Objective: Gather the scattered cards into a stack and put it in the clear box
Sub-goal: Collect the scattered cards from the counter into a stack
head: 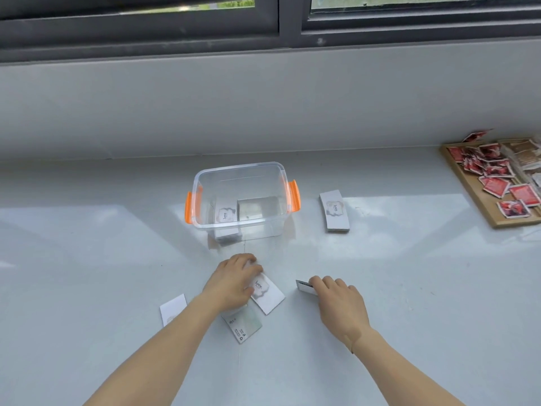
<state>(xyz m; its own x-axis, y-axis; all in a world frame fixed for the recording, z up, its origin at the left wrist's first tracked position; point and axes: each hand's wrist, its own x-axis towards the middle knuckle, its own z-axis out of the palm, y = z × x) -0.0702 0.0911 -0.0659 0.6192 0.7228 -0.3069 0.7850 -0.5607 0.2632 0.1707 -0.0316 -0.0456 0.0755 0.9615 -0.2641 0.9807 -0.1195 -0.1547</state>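
A clear box [205,175] with orange handles stands mid-table and holds a stack of white "love" cards [224,215]. My left hand [231,281] rests palm down on a white "love" card [269,295] in front of the box, fingers curled over its far end. A greenish card [244,325] lies just below, partly under my wrist. Another white card [173,309] sits to the left of my forearm. My right hand [339,303] pinches a thin card [304,286] by its edge, lifted off the table. A separate stack of "love" cards [334,211] lies right of the box.
A wooden tray [480,197] with several red and brown packets sits at the far right edge. One red packet [475,136] lies behind it. A wall and window sill run along the back of the white table [87,259].
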